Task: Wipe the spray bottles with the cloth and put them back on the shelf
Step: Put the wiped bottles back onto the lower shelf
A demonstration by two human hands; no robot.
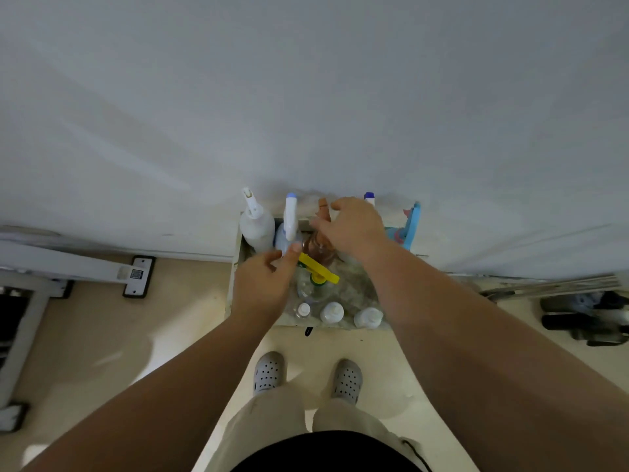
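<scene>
A low shelf (237, 264) stands against the white wall, packed with spray bottles. At its back left are a white spray bottle (257, 229) and a blue-and-white one (290, 216). My left hand (265, 287) reaches in, thumb and forefinger slightly apart, the fingertip touching the base of the blue-and-white bottle. My right hand (352, 229) is spread over a brown spray bottle (316, 248), whose nozzle shows past the fingers; whether it grips is unclear. A yellow-triggered clear bottle (318, 269) lies between my hands. No cloth is in view.
Three clear bottles with white caps (332, 313) line the shelf's front edge. A blue-capped nozzle (369, 197) and a blue plastic object (410, 226) sit at the back right. A grey metal frame (68, 264) is on the floor to the left and dark gear (585, 318) to the right.
</scene>
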